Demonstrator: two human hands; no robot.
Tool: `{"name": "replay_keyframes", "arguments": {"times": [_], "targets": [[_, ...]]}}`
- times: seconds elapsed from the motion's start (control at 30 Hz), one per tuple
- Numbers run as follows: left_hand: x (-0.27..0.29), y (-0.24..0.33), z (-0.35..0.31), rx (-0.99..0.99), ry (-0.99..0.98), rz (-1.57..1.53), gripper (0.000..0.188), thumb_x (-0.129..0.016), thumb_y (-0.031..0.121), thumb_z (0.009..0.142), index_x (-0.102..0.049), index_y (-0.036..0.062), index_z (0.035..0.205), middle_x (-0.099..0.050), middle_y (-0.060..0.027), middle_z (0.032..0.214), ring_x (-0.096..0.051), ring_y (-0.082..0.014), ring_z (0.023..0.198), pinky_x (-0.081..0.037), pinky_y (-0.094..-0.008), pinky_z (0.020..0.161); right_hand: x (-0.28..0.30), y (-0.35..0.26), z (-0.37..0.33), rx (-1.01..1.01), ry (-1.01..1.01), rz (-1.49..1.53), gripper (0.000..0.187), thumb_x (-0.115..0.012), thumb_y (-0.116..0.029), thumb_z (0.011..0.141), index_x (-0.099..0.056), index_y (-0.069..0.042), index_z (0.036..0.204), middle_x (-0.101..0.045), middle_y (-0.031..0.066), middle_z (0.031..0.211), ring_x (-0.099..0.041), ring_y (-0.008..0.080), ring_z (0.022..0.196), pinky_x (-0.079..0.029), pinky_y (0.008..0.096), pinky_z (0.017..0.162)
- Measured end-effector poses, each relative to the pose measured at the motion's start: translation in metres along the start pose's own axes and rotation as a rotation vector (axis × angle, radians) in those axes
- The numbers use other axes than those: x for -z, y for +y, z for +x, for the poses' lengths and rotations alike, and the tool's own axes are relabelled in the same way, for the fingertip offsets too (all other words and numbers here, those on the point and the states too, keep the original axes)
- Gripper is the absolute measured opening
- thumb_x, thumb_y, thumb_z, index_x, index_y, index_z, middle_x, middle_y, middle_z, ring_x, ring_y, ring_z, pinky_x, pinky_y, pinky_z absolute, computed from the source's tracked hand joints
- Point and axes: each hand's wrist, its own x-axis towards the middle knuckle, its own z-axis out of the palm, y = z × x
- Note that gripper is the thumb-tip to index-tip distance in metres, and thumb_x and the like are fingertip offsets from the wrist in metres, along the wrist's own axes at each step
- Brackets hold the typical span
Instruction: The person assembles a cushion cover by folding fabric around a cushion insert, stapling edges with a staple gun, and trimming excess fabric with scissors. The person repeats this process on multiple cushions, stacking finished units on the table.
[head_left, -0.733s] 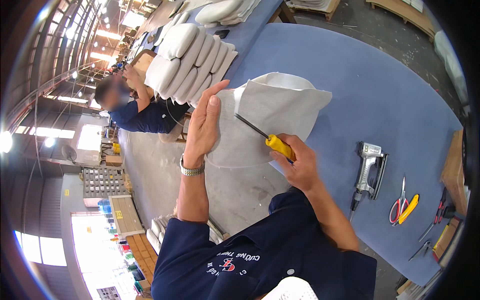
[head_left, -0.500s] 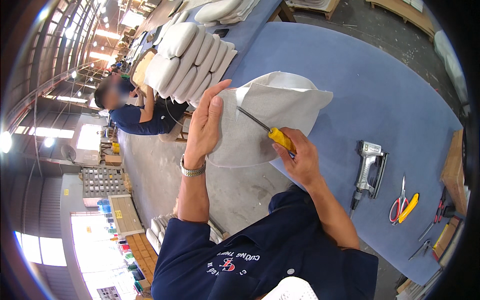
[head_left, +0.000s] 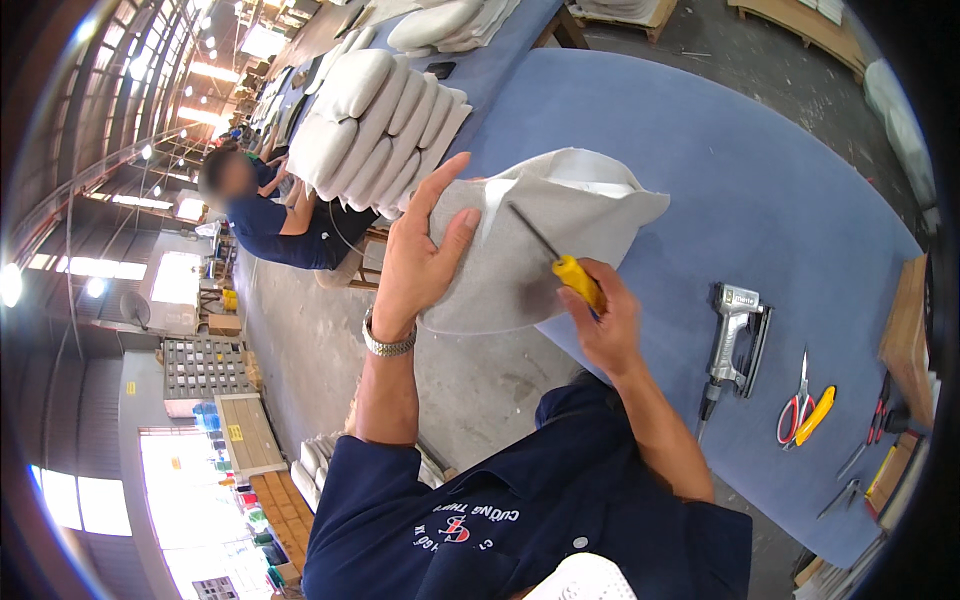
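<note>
Right hand (head_left: 612,325) closed round the yellow-handled tool (head_left: 578,283); left hand (head_left: 415,265) part-open, thumb spread from the fingers, steadying the left side of the grey fabric piece (head_left: 510,270). Piece sits between both hands, at the near-left edge of the blue surface (head_left: 720,180). Just changed: tool tip has shifted right, left thumb too; likely the work has moved along to a new spot. Can't tell if the tip touches. Stacked pads (head_left: 370,120) crowd the left hand's far side, co-worker (head_left: 275,230) beyond. Staple gun (head_left: 735,335), scissors (head_left: 797,410) and yellow cutter (head_left: 818,415) lie right, out of the way.
</note>
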Motion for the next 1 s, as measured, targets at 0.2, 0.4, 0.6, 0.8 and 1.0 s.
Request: {"name": "replay_keyframes", "arguments": {"times": [0.2, 0.4, 0.6, 0.8, 1.0], "targets": [[0.007, 0.003, -0.004, 0.141, -0.056, -0.045, 0.048, -0.075, 0.017, 0.091, -0.062, 0.0053, 0.136, -0.075, -0.0126, 0.117, -0.071, -0.0225, 0.107, -0.053, -0.0348, 0.097, 0.021, -0.025, 0.004, 0.132, 0.008, -0.151, 0.030, -0.080, -0.019, 0.088, -0.068, -0.006, 0.113, -0.069, 0.0119, 0.093, -0.068, 0.0307, 0.079, -0.054, 0.0375, 0.070], [0.004, 0.014, 0.002, 0.104, -0.119, -0.005, 0.041, -0.076, 0.021, 0.092, -0.065, 0.0053, 0.128, -0.076, -0.0128, 0.113, -0.072, -0.0228, 0.104, -0.054, -0.0356, 0.093, 0.017, -0.019, 0.006, 0.173, 0.038, -0.188, 0.029, -0.080, -0.016, 0.088, -0.068, -0.006, 0.111, -0.067, 0.0117, 0.091, -0.067, 0.0324, 0.078, -0.053, 0.0390, 0.068], [0.002, 0.003, 0.000, 0.087, -0.108, -0.117, 0.041, -0.070, 0.031, 0.098, -0.064, 0.0042, 0.129, -0.076, -0.0128, 0.113, -0.072, -0.0237, 0.104, -0.054, -0.0366, 0.093, 0.023, -0.023, 0.006, 0.172, 0.051, -0.305, 0.029, -0.081, -0.018, 0.087, -0.068, -0.008, 0.110, -0.065, 0.0093, 0.086, -0.066, 0.0312, 0.077, -0.052, 0.0396, 0.066], [0.001, 0.007, -0.004, 0.098, -0.109, -0.108, 0.041, -0.068, 0.033, 0.100, -0.063, 0.0040, 0.128, -0.076, -0.0126, 0.114, -0.072, -0.0235, 0.105, -0.054, -0.0373, 0.093, 0.024, -0.022, 0.005, 0.242, 0.073, -0.328, 0.030, -0.081, -0.018, 0.086, -0.068, -0.009, 0.111, -0.065, 0.0091, 0.086, -0.066, 0.0300, 0.077, -0.052, 0.0386, 0.065], [0.001, 0.012, -0.006, 0.103, -0.105, -0.069, 0.040, -0.074, 0.026, 0.095, -0.063, 0.0041, 0.128, -0.076, -0.0132, 0.114, -0.073, -0.0243, 0.104, -0.054, -0.0368, 0.092, 0.020, -0.020, 0.006, 0.195, 0.038, -0.270, 0.030, -0.081, -0.019, 0.087, -0.069, -0.009, 0.112, -0.066, 0.0091, 0.087, -0.067, 0.0297, 0.077, -0.053, 0.0383, 0.066]]}}
